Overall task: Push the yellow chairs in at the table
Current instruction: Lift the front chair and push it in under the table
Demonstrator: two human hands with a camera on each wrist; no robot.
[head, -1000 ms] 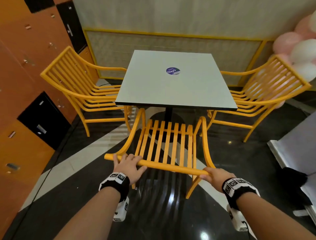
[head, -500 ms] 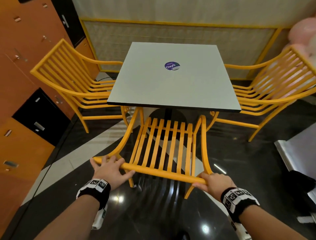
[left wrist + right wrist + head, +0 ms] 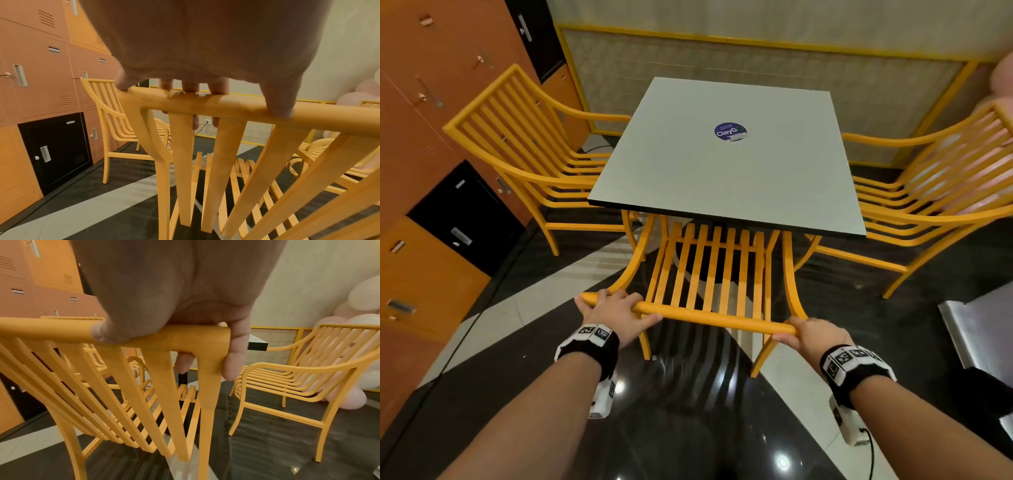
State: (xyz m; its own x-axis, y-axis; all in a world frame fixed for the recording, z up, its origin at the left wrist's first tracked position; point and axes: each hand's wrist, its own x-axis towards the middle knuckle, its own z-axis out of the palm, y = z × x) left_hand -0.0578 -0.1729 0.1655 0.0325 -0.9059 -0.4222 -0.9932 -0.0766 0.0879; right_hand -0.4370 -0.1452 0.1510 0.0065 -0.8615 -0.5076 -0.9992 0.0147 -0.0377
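Observation:
A yellow slatted chair (image 3: 709, 274) stands at the near side of the grey square table (image 3: 722, 178), its seat partly under the tabletop. My left hand (image 3: 613, 310) grips the left end of its top rail (image 3: 236, 110), fingers curled over it. My right hand (image 3: 808, 334) grips the rail's right end (image 3: 185, 337), fingers wrapped round the corner. A second yellow chair (image 3: 524, 150) stands at the table's left side and a third (image 3: 935, 192) at its right side, both with their seats reaching the table edge.
Orange and black lockers (image 3: 431, 171) line the left wall. A yellow-framed panel (image 3: 756, 61) runs behind the table. Pink and white balloons (image 3: 359, 318) sit at the far right. A grey object (image 3: 983, 329) lies on the glossy black and white floor at right.
The near chair has slid forward under the table with both hands on its top rail. My view has moved closer to the table.

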